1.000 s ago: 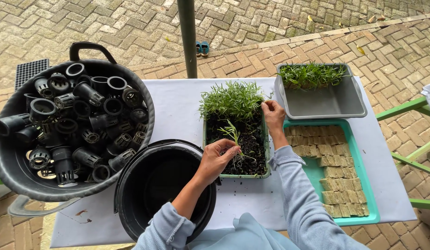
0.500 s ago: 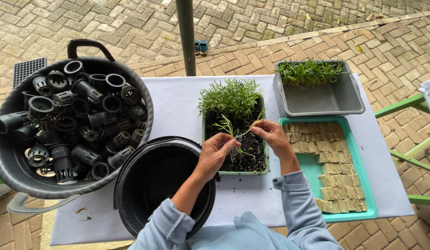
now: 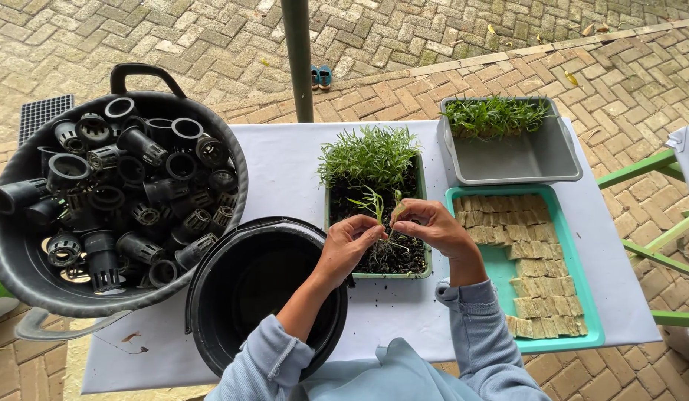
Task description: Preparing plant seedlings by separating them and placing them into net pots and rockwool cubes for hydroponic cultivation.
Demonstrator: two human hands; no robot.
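Both hands had drawn together over the green seedling tray (image 3: 337,223) at the centre of the frame; a second earlier the right hand (image 3: 432,226) had rested on the tray's far corner and the left hand (image 3: 349,245) held the sprig alone. Now the fingertips of both pinched one small seedling (image 3: 379,212), thin green blades above, dark crumbly soil at its roots, so the pair looked to be teasing a single plant free of the clump. Behind it stood a dense tuft of grassy shoots. At lower left sat an empty black bucket (image 3: 211,297), glossy and round; a grey tub (image 3: 18,286) of slotted black net pots (image 3: 136,141) filled the left. Right of centre, a teal tray (image 3: 559,245) held tan fibrous cubes (image 3: 533,267), below a smooth grey bin (image 3: 522,160) with more shoots
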